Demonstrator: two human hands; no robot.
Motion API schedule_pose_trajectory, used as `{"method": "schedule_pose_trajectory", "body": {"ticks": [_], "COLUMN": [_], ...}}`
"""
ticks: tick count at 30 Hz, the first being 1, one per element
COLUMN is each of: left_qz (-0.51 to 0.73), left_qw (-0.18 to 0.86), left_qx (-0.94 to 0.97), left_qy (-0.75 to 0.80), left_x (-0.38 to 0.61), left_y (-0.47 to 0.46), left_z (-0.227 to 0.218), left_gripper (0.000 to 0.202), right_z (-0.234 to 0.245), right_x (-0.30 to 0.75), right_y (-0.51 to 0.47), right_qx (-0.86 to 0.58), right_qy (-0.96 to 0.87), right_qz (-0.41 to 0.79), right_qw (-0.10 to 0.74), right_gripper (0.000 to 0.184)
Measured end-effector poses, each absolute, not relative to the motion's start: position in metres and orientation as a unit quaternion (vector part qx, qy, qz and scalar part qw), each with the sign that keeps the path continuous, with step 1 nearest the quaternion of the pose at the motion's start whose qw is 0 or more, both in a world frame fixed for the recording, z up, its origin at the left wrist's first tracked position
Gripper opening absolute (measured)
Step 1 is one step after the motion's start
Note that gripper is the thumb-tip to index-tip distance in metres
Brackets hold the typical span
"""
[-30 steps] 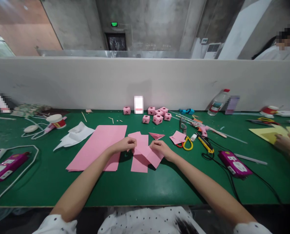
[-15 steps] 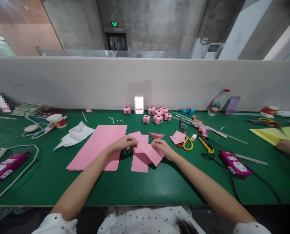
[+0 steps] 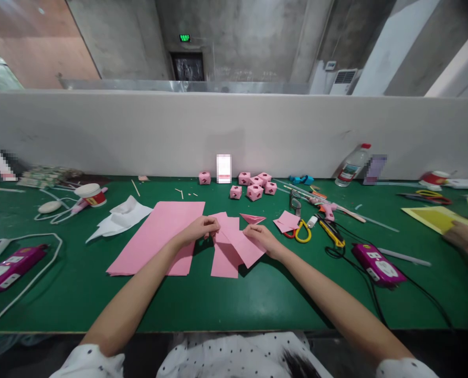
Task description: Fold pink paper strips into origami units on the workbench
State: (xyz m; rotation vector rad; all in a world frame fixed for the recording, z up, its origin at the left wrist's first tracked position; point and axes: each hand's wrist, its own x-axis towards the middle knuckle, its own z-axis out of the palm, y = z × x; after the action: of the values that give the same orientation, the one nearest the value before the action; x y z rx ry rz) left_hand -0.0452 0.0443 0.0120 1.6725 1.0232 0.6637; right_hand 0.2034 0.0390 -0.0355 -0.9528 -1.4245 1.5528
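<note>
Between my two hands is a small pink sheet of paper (image 3: 245, 249), tilted above the table. My right hand (image 3: 262, 238) pinches its upper right edge. My left hand (image 3: 198, 231) is closed at its upper left corner, the fingertips pressed together. Beneath the held sheet lie other pink paper pieces (image 3: 223, 265) on the green table. Left of them, partly under my left forearm, is a stack of large pink paper sheets (image 3: 155, 236). A folded pink paper triangle (image 3: 252, 218) lies just beyond my right hand.
Several pink paper cubes (image 3: 254, 192) sit at the back by the partition. To the right are pink paper squares (image 3: 287, 221), yellow-handled scissors (image 3: 304, 231), a pink glue gun (image 3: 327, 211) and a purple box (image 3: 379, 265). Another person's hand (image 3: 464, 239) touches yellow paper (image 3: 434, 218).
The held pink sheet, bent with a raised fold before, now looks flatter and opened out between my hands. My hands have hardly moved. At far right, the other person's hand has shifted the yellow paper.
</note>
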Motion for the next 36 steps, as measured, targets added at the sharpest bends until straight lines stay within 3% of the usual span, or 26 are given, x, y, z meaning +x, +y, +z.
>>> {"method": "schedule_pose_trajectory", "body": {"ticks": [5,9,12,15,21,36], "left_qz": [0.378,0.460,0.435,0.360,0.260,0.270], "left_qw": [0.395,0.184,0.059,0.004,-0.013,0.092], "left_qx": [0.669,0.708,0.778,0.855,0.903,0.885], "left_qy": [0.504,0.503,0.449,0.373,0.342,0.369], "left_x": [-0.041,-0.032,-0.021,-0.009,-0.002,-0.004], "left_y": [0.048,0.040,0.026,0.014,0.013,0.018], "left_z": [0.005,0.002,0.002,-0.002,-0.013,-0.021], "left_gripper": [0.026,0.030,0.031,0.036,0.048,0.038], "right_z": [-0.034,-0.039,-0.043,-0.043,-0.037,-0.041], "right_x": [0.203,0.201,0.200,0.199,0.199,0.201], "right_y": [0.038,0.041,0.042,0.040,0.036,0.039], "right_qx": [-0.384,-0.395,-0.399,-0.394,-0.411,-0.384], "right_qy": [-0.554,-0.564,-0.579,-0.589,-0.592,-0.562], "right_qz": [0.608,0.577,0.560,0.560,0.559,0.602], "right_qw": [0.419,0.440,0.438,0.429,0.411,0.417], "right_gripper": [0.033,0.034,0.038,0.043,0.044,0.043]}}
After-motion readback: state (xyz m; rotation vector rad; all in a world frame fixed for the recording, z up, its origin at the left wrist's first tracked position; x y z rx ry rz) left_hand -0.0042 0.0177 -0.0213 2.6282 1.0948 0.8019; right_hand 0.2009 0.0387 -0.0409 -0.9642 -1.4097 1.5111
